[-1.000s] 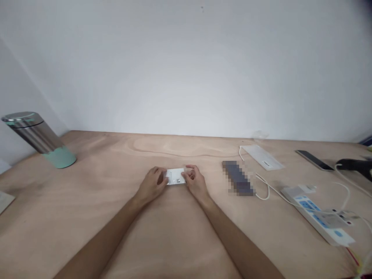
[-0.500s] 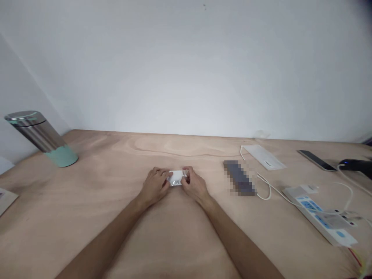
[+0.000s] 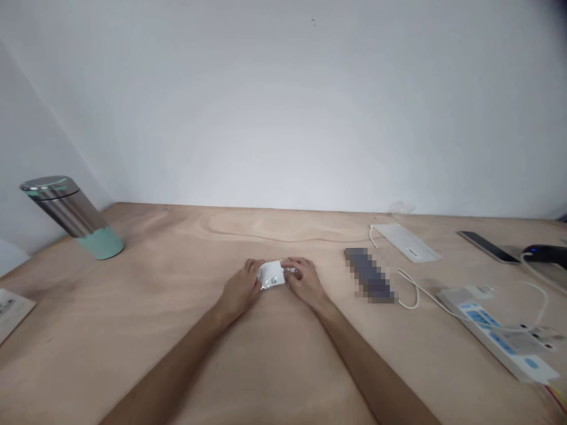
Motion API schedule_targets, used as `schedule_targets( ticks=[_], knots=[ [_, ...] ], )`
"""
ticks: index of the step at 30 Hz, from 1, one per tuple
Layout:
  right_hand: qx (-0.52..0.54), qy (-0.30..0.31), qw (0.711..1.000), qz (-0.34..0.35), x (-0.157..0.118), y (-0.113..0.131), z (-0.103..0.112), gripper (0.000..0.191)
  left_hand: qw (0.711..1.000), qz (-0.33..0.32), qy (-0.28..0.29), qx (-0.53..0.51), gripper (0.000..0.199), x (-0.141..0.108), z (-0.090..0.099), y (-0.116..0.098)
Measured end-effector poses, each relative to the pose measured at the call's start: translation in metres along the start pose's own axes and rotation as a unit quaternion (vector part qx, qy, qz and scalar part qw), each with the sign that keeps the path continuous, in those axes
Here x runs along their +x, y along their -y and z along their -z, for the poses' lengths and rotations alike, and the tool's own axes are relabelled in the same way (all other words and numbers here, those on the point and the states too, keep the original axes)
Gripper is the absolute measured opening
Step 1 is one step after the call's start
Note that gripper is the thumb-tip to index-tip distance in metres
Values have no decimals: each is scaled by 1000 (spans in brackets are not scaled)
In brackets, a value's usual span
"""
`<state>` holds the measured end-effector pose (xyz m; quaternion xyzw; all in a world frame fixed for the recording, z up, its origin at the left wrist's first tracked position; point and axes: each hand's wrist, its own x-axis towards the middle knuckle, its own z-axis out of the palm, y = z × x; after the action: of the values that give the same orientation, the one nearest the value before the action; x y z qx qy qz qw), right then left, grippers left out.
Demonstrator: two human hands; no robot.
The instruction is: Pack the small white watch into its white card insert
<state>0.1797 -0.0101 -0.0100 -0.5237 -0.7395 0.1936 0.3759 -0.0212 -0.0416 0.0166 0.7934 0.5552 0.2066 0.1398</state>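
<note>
A small white packet in clear, shiny plastic wrap [image 3: 271, 275] lies between my two hands near the middle of the wooden table. My left hand [image 3: 243, 284] is closed on the packet's left edge, thumb and fingertips against the wrap. On the opposite side, my right hand [image 3: 305, 281] pinches the loose clear plastic at the right end, its fingers curled. The fingertips partly hide both ends of the packet. What the wrap contains cannot be made out.
To the right lie a blurred-out dark phone [image 3: 371, 276], a white pouch [image 3: 407, 243], a dark flat device [image 3: 487, 247] and a power strip [image 3: 496, 339] with white cables. A steel and mint-green flask [image 3: 77, 215] stands at left, near a printed sheet [image 3: 13, 313].
The packet has turned slightly and more of its white face shows. My right hand has shifted right onto the plastic at its end. The camera view has moved a little.
</note>
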Motion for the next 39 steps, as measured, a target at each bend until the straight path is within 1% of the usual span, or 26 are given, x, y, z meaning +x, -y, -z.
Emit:
schedule_targets(
  ticks=[2,5,8,11,17,21,25,28,30,32,34,35,37,39],
  knots=[
    [52,5,999,5,1,-5,1,24,1000,-9,-5,-11,42,0,-1,2],
    [121,16,992,9,2,-9,3,27,999,-28,-15,-23,39,0,-3,7],
    [154,29,988,0,2,-6,5,28,998,-48,-17,-39,36,0,-4,10],
    [153,33,988,-7,1,-2,4,27,997,-58,-11,-45,35,0,-3,10],
    [160,48,986,-16,-1,6,2,22,998,-57,-12,-38,32,1,-3,8],
    [177,59,982,-25,-2,7,1,23,998,-58,-13,-29,31,1,-3,6],
    [180,59,982,-19,-3,5,-1,21,998,-60,-13,-33,32,1,-3,8],
    [181,55,982,-25,-4,6,-1,21,996,-63,-44,-33,37,0,-2,8],
    [183,54,981,-26,-4,8,0,20,993,-86,-76,-26,39,-1,-1,8],
    [185,60,981,-23,-4,10,2,18,989,-118,-90,-18,47,-3,-1,6],
    [192,69,979,-21,-5,11,2,16,987,-146,-71,-14,59,-3,-2,4],
    [198,73,977,-23,-5,11,2,16,986,-155,-55,-13,62,-3,-2,3],
    [215,74,973,-31,-5,9,1,16,986,-165,-28,-11,59,-2,-4,3],
    [230,71,970,-38,-4,6,-1,18,987,-156,-19,-10,51,1,-5,6]
  ],
)
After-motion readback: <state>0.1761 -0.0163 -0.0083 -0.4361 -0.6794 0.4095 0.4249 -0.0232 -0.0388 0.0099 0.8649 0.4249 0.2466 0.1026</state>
